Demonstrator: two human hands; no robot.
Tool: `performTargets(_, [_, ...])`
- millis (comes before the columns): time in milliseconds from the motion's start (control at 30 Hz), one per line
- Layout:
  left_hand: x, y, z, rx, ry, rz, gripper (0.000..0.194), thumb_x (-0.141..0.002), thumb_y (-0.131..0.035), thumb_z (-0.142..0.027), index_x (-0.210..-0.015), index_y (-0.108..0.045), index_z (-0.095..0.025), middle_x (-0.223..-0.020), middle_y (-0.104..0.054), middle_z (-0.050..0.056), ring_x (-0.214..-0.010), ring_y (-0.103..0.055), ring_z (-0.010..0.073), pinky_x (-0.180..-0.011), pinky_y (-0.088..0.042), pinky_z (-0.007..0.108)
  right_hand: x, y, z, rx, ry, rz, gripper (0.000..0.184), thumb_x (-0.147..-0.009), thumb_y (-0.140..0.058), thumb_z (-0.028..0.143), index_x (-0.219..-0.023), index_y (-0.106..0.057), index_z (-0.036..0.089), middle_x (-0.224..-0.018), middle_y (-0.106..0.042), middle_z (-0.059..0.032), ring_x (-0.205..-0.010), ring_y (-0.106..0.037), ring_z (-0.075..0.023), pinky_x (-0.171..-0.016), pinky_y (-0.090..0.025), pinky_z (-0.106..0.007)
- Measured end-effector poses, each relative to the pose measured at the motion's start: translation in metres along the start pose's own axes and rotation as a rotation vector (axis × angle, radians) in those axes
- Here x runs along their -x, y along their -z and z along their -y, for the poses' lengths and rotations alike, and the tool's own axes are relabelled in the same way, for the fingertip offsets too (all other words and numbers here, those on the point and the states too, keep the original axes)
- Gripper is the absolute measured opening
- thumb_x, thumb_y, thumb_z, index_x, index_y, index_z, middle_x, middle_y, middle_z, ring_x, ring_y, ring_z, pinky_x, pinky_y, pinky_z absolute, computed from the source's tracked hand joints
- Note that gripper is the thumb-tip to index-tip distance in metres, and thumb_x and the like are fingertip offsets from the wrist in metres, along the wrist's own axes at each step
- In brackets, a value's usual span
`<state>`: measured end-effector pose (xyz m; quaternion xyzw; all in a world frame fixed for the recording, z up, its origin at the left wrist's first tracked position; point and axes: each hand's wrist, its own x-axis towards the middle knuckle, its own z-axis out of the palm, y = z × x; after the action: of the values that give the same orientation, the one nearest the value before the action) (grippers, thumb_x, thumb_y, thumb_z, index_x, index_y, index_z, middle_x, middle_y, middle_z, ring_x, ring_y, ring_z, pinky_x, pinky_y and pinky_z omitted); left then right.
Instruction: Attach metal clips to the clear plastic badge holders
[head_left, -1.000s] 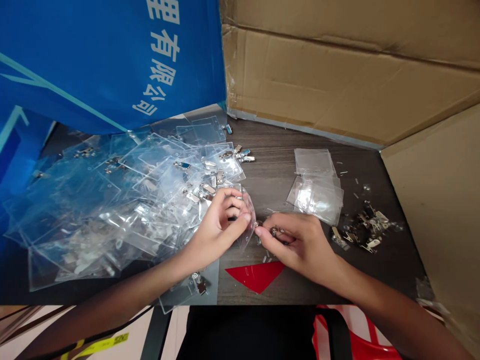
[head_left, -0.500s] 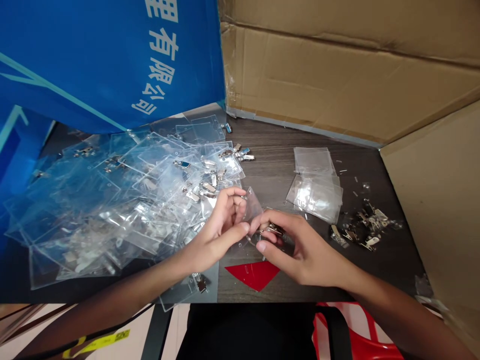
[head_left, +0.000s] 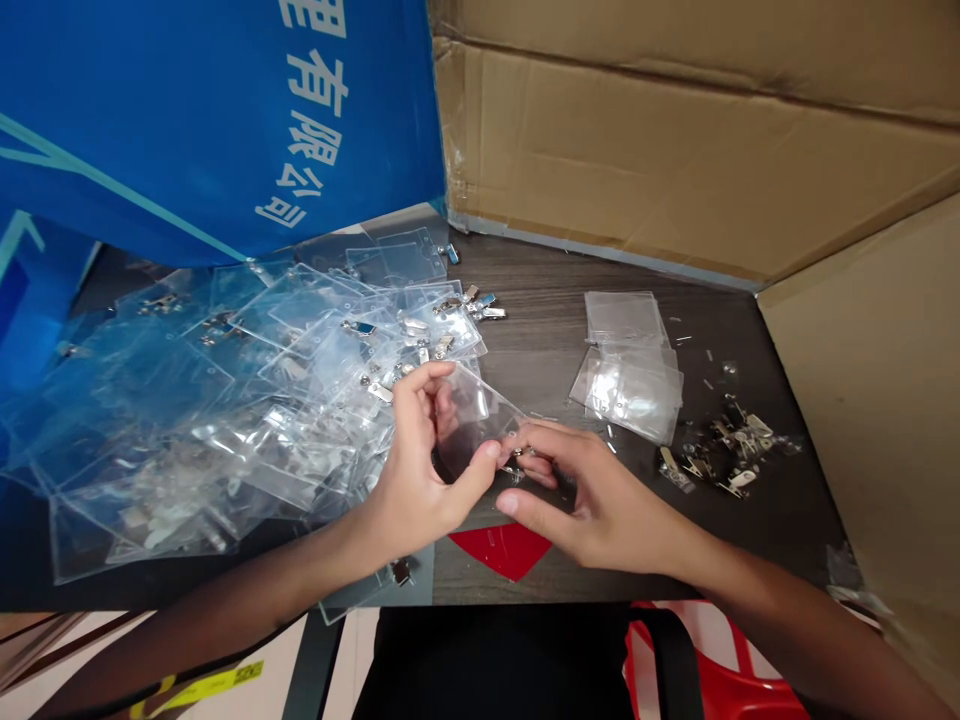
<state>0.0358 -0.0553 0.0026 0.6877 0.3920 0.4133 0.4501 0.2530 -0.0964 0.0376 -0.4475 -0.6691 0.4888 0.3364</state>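
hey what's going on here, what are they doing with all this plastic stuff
A person holds a clear sleeve in the left hand, while the fingers of the right hand are at its lower corner, beside some metal. Whether that metal is fastened to the sleeve is hard to tell. A big pile of sleeves, some with clips, spreads over the table's left side. On the right lie a few more sleeves and loose clips.

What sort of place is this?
Probably a makeshift assembly workstation: a heap of clear plastic sleeves, a pile of metal clips, and cardboard walling in the dark tabletop.
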Motion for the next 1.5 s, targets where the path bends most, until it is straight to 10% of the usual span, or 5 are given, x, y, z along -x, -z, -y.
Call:
performTargets(367, [-0.003,-0.002,-0.004,-0.295,-0.321,-0.25,0.075,-0.081,-0.085,-0.016,-0.145,-0.048,-0.03,-0.106,-0.045,0.0,-0.085,-0.05,0.0181,-0.068,-0.043,0.032,0.0,-0.008,-0.004,0.004,0.069,-0.001,0.019,-0.109,-0.06,0.021,-0.091,-0.055,0.025,-0.084,-0.056,0.0017,-0.078,-0.057,-0.0174,-0.072,-0.045,-0.034])
performTargets(1033, [-0.002,0.002,0.003,-0.454,-0.472,-0.276,0.074,-0.083,-0.087,-0.016,-0.149,-0.052,-0.024,-0.106,-0.05,0.0,-0.071,-0.046,0.0115,-0.059,-0.046,0.028,0.001,-0.018,-0.014,0.051,0.114,-0.052,0.014,-0.108,-0.055,0.014,-0.098,-0.056,0.023,-0.088,-0.056,0.0011,-0.08,-0.055,-0.0168,-0.073,-0.046,-0.032])
performTargets(1500, [0.001,0.0,-0.001,-0.544,-0.555,-0.318,0.077,-0.094,-0.086,-0.022,-0.161,-0.05,-0.032,-0.104,-0.056,0.007,-0.079,-0.055,0.0223,-0.049,-0.052,0.036,0.002,-0.024,-0.023,0.107,0.199,-0.104,0.018,-0.116,-0.051,0.016,-0.104,-0.063,0.022,-0.096,-0.069,-0.0044,-0.091,-0.068,-0.0196,-0.084,-0.056,-0.033])
